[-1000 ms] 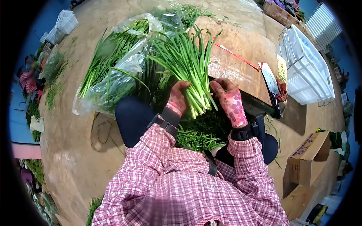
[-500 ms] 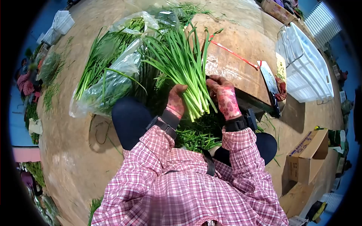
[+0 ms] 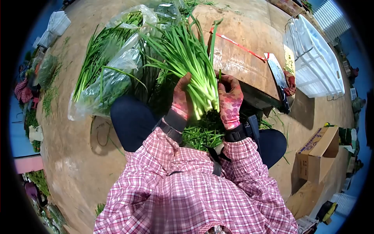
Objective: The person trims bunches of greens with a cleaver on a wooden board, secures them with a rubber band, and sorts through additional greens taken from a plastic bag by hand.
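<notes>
A bunch of garlic chives [image 3: 196, 72] rests in my left hand [image 3: 180, 96], with the pale stem ends toward me and the green leaves spreading away. My left thumb lies along the near side of the stems; the other fingers are hidden behind them. Beside the stem ends, on the right, my right hand [image 3: 230, 102] has its fingers closed in a pinch. A short piece of green stalk [image 3: 220, 73] sticks up from that pinch. Both hands wear pink patterned gloves. Below them lie loose green trimmings [image 3: 202, 137] between my legs.
Left of the bunch is a clear plastic bag [image 3: 124, 57] of chives. A wooden block [image 3: 249, 64] with red string [image 3: 241, 47] and a metal plate [image 3: 277, 76] stands ahead right. Farther right are white crates [image 3: 317, 64] and a cardboard box [image 3: 317, 154]. A person [image 3: 21, 90] sits far left.
My right hand has turned and drawn slightly toward me and left, its fingers now pinched with a stalk piece showing. The bunch stays in my left hand, and the view has shifted slightly.
</notes>
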A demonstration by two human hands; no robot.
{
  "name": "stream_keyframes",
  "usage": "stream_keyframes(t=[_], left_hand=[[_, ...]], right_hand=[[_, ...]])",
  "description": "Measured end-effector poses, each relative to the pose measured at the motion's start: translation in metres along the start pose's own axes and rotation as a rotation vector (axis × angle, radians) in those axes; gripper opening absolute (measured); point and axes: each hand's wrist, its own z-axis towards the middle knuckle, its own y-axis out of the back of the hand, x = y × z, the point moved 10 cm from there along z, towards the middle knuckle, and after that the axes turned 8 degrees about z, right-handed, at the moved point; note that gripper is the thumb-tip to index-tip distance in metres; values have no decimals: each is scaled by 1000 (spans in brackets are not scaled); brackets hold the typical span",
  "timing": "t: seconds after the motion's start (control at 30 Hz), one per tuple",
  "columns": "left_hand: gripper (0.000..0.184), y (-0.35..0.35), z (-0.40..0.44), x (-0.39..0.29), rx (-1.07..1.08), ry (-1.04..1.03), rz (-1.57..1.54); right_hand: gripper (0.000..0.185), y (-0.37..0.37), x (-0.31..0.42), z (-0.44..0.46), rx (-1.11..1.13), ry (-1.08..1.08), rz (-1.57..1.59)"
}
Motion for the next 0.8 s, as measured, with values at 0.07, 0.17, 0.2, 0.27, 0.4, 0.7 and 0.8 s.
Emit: stream_keyframes(t=[0.07,0.17,0.2,0.27,0.4,0.7,0.8], left_hand=[[75,-6,-1,2,32,30,-109],[72,3,5,-10,8,-98,-16],[70,5,4,-11,27,-91,-25],[65,-8,-1,-11,-1,-13,62],[59,24,-3,2,-100,114,-57],[72,8,-1,1,-25,24,97],[69,10,3,-4,2,30,75]], right_hand=[[17,7,-4,1,-7,23,-7],[18,32,-9,7,19,-62,-166],[19,43,-5,10,19,40,-435],[19,52,-20,12,136,165,-801],[20,49,-7,11,169,-12,-380],[26,-16,-41,-37,476,-751,226],[28,-19,-32,-38,539,-709,155]])
